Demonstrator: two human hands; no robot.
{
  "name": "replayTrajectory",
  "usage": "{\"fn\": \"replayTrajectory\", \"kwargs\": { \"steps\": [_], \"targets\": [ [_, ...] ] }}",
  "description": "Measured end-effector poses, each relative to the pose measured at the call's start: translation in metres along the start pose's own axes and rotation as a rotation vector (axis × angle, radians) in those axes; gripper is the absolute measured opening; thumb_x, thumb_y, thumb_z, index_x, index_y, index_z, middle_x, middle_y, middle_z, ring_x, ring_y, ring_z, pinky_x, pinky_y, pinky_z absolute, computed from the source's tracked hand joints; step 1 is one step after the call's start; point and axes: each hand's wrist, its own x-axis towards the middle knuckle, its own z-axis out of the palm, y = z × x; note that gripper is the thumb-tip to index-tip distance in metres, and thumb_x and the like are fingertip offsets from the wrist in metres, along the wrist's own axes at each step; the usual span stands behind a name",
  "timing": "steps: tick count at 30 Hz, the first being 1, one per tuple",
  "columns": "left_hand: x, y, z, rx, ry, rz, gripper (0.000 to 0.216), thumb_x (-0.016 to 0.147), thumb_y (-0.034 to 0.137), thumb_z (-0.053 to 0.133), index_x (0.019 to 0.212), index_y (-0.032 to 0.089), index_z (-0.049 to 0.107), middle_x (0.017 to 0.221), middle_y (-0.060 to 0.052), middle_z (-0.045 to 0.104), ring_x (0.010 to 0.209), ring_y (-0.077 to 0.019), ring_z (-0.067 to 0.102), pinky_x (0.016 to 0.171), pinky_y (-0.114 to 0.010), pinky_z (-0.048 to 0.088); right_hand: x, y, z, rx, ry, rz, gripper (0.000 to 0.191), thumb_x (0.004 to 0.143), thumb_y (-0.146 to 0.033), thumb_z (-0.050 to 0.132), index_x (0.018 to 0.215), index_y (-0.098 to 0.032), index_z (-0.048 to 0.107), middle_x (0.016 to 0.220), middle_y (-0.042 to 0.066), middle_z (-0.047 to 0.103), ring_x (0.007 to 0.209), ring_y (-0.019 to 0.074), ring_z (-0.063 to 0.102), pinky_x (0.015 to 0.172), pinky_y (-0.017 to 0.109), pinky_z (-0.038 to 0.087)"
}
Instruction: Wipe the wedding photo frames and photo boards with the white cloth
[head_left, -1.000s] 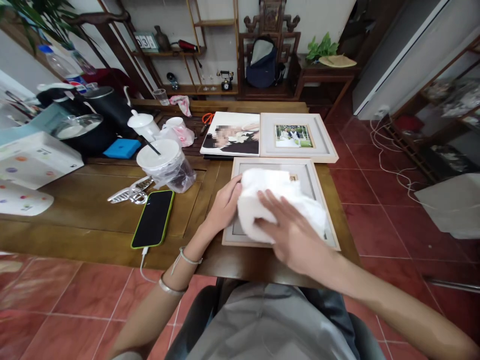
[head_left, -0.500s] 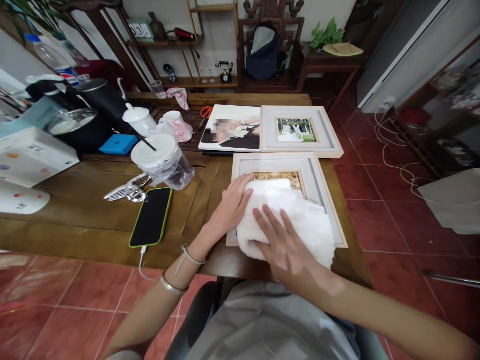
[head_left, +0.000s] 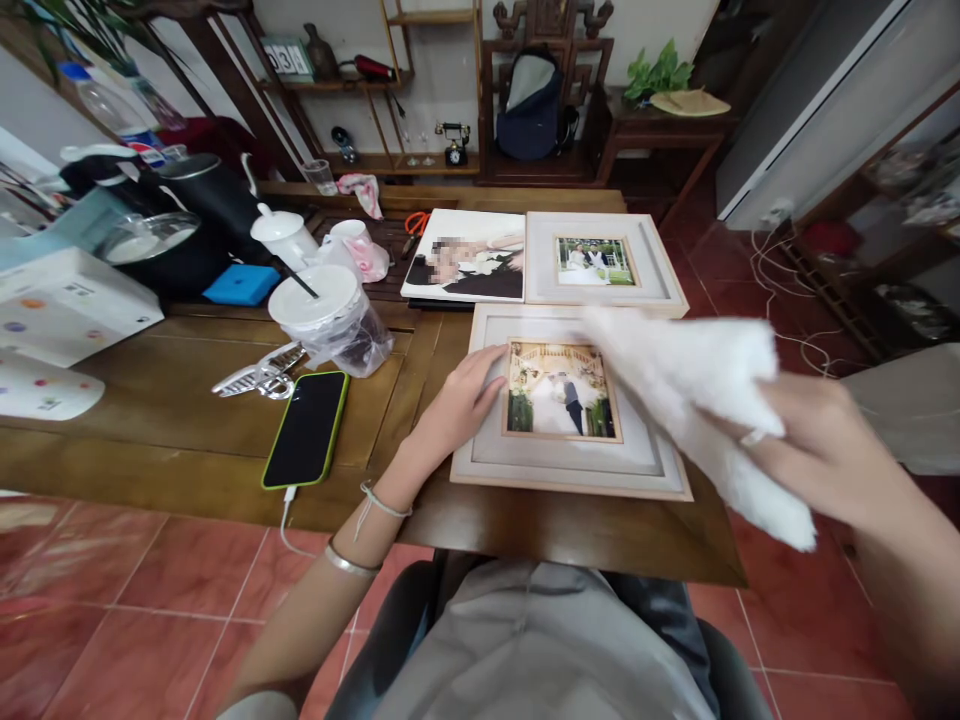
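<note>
A white-matted picture frame [head_left: 480, 450] with a small wedding photo in its middle lies flat at the table's near edge. My left hand [head_left: 465, 402] rests on the frame's left side, its fingers stretched out toward the photo. My right hand [head_left: 802, 440] is off to the right of the frame, closed around a white cloth [head_left: 697, 370]. Motion blurs both the cloth and that hand. Part of the cloth hangs over the frame's upper right corner and right side, hiding them.
Behind lie a second picture frame [head_left: 660, 262] and a photo album [head_left: 480, 282], beside orange scissors [head_left: 417, 222]. To the left are a charging phone [head_left: 306, 430], a hair clip [head_left: 262, 372], a lidded drink cup [head_left: 330, 315], a blue box [head_left: 240, 285] and a white teapot [head_left: 281, 235].
My right hand has lifted the cloth off the frame and swung it to the right, uncovering the photo. My left hand has stayed nearly in place on the frame's left side.
</note>
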Motion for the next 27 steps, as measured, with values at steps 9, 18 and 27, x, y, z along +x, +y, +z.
{"fn": "replayTrajectory", "kwargs": {
  "steps": [9, 18, 27],
  "targets": [
    [0.004, -0.006, 0.002, 0.013, 0.067, 0.044, 0.036, 0.095, 0.02, 0.048, 0.131, 0.015, 0.05, 0.13, -0.015, 0.061, 0.124, -0.0234, 0.056, 0.107, -0.043, 0.044, 0.061, 0.017, 0.079, -0.14, -0.19, -0.088, 0.049, 0.066, 0.0, 0.053, 0.111, -0.017, 0.065, 0.149, 0.015, 0.043, 0.13, 0.0375, 0.047, 0.1, 0.057, 0.042],
    [0.004, 0.008, -0.005, -0.081, 0.027, -0.003, 0.039, 0.092, 0.027, 0.055, 0.13, 0.019, 0.052, 0.134, -0.012, 0.059, 0.129, -0.0244, 0.051, 0.111, -0.044, 0.04, 0.056, 0.007, 0.103, -0.104, -0.278, -0.052, 0.059, 0.071, 0.001, 0.05, 0.127, -0.016, 0.06, 0.154, 0.015, 0.035, 0.143, 0.0415, 0.024, 0.107, 0.069, 0.025],
    [-0.001, 0.01, -0.003, -0.055, -0.015, -0.048, 0.032, 0.096, 0.02, 0.045, 0.125, 0.018, 0.056, 0.136, -0.014, 0.056, 0.13, -0.023, 0.051, 0.112, -0.044, 0.039, 0.043, -0.025, 0.078, 0.005, -0.388, -0.086, 0.063, 0.069, 0.001, 0.048, 0.129, -0.017, 0.059, 0.15, 0.016, 0.042, 0.14, 0.0406, 0.032, 0.104, 0.067, 0.034]
  ]
}}
